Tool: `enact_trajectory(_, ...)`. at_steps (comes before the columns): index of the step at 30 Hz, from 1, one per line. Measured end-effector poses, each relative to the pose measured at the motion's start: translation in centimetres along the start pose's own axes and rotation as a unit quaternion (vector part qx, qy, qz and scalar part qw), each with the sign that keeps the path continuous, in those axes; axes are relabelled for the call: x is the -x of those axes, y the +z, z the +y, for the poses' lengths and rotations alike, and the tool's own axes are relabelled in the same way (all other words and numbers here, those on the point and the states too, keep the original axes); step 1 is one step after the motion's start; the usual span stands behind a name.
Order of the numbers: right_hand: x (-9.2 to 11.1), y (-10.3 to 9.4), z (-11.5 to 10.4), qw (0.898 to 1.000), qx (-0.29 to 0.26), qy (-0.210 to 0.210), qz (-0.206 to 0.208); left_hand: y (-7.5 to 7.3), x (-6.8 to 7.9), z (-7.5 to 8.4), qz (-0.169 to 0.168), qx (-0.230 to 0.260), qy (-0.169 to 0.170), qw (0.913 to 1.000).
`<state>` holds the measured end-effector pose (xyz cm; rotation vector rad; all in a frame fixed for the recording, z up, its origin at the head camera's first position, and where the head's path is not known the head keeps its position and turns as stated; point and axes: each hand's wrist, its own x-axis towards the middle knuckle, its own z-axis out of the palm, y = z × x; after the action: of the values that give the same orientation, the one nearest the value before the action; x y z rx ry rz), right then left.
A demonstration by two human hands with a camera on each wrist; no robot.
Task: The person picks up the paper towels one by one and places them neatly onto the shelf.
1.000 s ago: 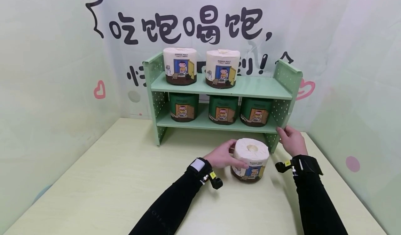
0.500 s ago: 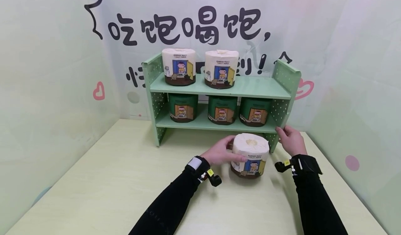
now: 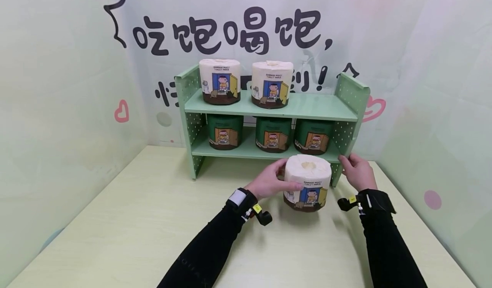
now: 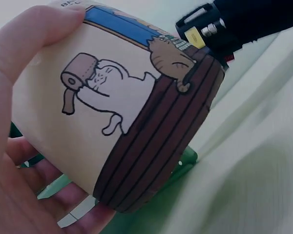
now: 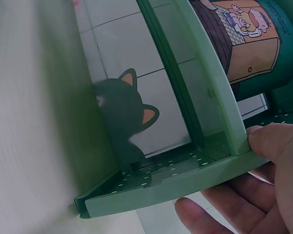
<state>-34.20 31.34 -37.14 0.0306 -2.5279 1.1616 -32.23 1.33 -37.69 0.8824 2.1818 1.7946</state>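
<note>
My left hand [image 3: 270, 181] grips a white-topped toilet paper roll [image 3: 307, 181] from its left side, thumb across the printed front. The roll hangs over the table in front of the green two-tier shelf [image 3: 315, 108], its shadow below it. In the left wrist view, thumb and fingers wrap the roll [image 4: 122, 102], which shows a cartoon cat. My right hand [image 3: 359, 173] pinches the shelf's right side panel at the lower tier. The right wrist view has the thumb [image 5: 266, 141] at the joint of tier and panel, with the fingers on the panel's outer side.
Two white rolls, one at the left [image 3: 220, 82] and one mid-shelf [image 3: 271, 84], stand on the upper tier. Three green rolls [image 3: 273, 135] line the lower tier. Behind the shelf is a printed backdrop [image 3: 230, 2]; pale side walls flank the wooden table [image 3: 134, 219].
My left hand has lifted the white toilet paper roll up off the table, toward the shelf. My right hand has stayed at the shelf's side panel.
</note>
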Motion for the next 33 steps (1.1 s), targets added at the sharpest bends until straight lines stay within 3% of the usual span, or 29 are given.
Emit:
enact_trajectory(9, 0.6, -0.5, 0.5, 1.000, -0.001, 0.015, 0.003, 0.9, -0.6, 0.8, 0.000, 0.062, 0.027, 0.9977)
enact_trajectory(19, 1.0, -0.9, 0.5, 0.999, 0.004, 0.032, 0.009, 1.6, -0.5, 2.2, -0.013, 0.082, 0.064, 0.9945)
enact_trajectory(33, -0.1, -0.1, -0.2, 0.999, -0.021, 0.026, 0.006, -0.4, -0.8, 4.2, 0.011, 0.073, 0.090, 0.9932)
